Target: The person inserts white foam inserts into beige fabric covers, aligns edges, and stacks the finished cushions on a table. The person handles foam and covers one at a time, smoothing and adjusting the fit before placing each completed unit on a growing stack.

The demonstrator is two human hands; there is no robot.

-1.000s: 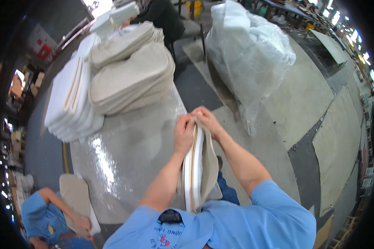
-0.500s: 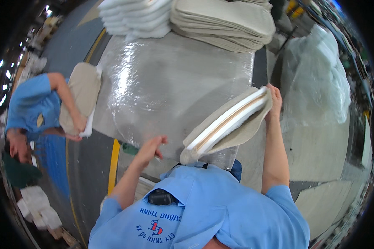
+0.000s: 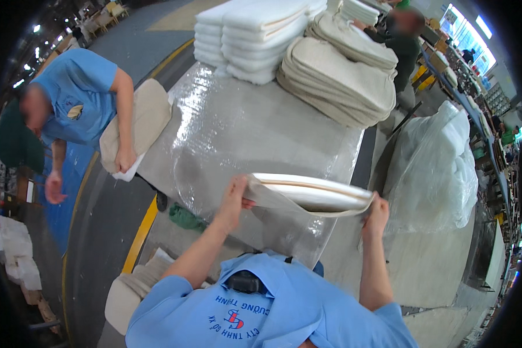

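**Held at both ends, mouth upward**

The left hand point(image 3: 234, 200) and right hand point(image 3: 376, 216) hold opposite ends of a beige cover point(image 3: 275, 198), fingers closed on the cloth at each end. Inside it sits a white pad point(image 3: 307, 193). Both are held up over the near right corner of the surface point(image 3: 226, 139), with the right end reaching past its right edge.

The step looks like settling the pad evenly in its cover. Level, equal tension at the two ends should serve best, with each rounded end of the pad brought fully into the matching curve of the cloth. The near lip bows away from the pad and leaves a gap, so that side likely wants smoothing before the opening is drawn together. Pulling hard at one end could skew the filling or bunch the fabric.

The cover is soft, matte cloth, long and round-ended. The pad shows white layers on either side of a thin tan band point(image 3: 316, 186); it will probably bend and compress a little. Clear, glossy film wraps the surface. At its far edge stand fluffy white pads point(image 3: 261, 43) in a squared stack, and right of them, at the far right corner, flatter beige covers point(image 3: 339, 81) piled in uneven layers.
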